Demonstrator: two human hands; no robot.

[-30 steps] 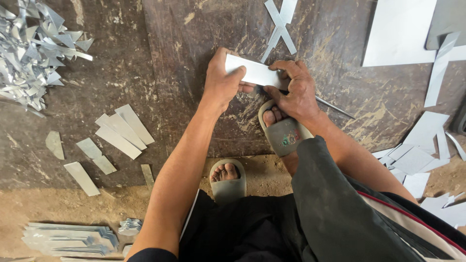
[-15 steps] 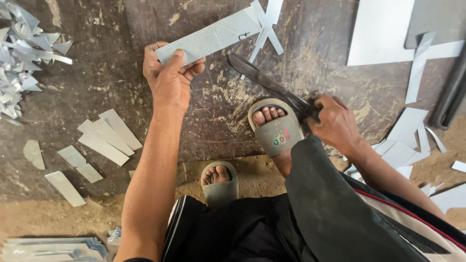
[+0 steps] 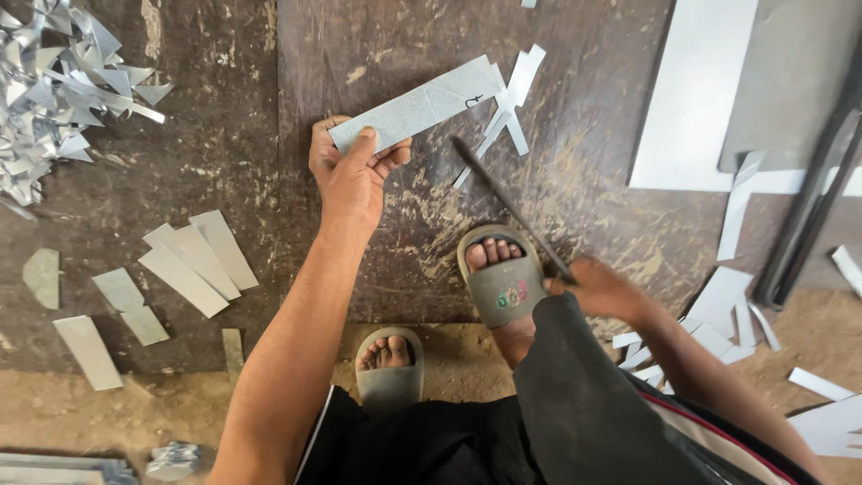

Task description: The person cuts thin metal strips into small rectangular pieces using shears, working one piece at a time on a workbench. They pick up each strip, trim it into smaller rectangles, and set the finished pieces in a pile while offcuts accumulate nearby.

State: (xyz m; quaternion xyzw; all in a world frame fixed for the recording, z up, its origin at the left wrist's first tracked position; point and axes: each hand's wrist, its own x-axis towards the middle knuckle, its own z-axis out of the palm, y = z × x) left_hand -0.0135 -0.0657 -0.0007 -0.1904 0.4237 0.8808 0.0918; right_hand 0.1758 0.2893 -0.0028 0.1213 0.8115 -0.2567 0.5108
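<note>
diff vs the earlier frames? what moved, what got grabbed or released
The left hand lifted the long metal strip away from the right hand, up-left, and holds it alone. The right hand let go of the strip and drew back beside the right sandal, gripping the shears. Cut pieces, scrap pile and feet unchanged.

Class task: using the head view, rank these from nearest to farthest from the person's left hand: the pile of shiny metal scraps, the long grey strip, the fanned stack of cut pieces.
From the left hand:
1. Long grey strip, held in it.
2. Fanned stack of cut pieces, lower left on the floor.
3. Pile of shiny metal scraps, far upper left.
</note>
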